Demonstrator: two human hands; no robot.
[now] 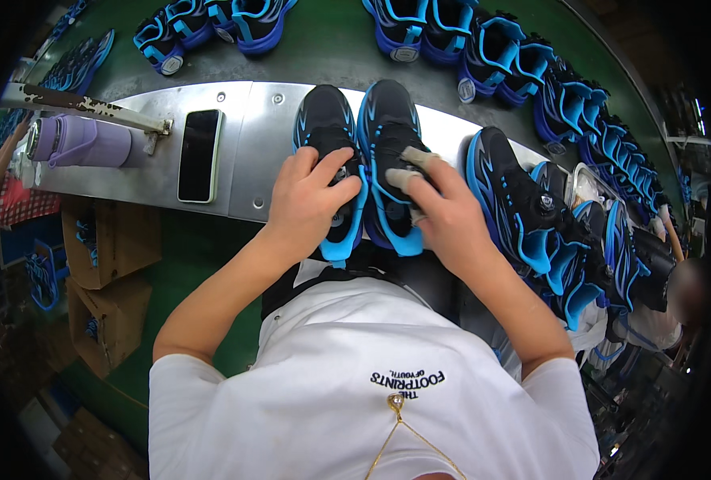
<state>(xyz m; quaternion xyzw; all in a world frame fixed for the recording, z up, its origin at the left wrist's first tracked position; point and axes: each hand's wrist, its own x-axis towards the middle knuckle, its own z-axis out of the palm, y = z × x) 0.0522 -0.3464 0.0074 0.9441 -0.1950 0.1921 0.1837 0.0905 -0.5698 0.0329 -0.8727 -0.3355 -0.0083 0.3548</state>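
Two black and blue sneakers stand side by side on the metal ledge, toes pointing away from me and heels over its near edge. My left hand (pixel 311 196) is closed on the left sneaker (pixel 322 110), thumb and fingers at the tongue and the collar opening. On the right sneaker (pixel 390 108), my right hand (pixel 445 198) grips the upper from its right side. Pale covers wrap some fingertips of that hand, and they press near the tongue. My fingers partly hide both tongues, so any small part beneath them cannot be made out.
A phone (pixel 201 156) and a purple bottle (pixel 91 142) lie on the ledge (pixel 247 152) at left, near a chipped metal bar (pixel 91 106). More sneakers (pixel 523 196) crowd my right side. Rows of them stand on the green belt (pixel 331 40) beyond. Cardboard boxes (pixel 107 320) sit lower left.
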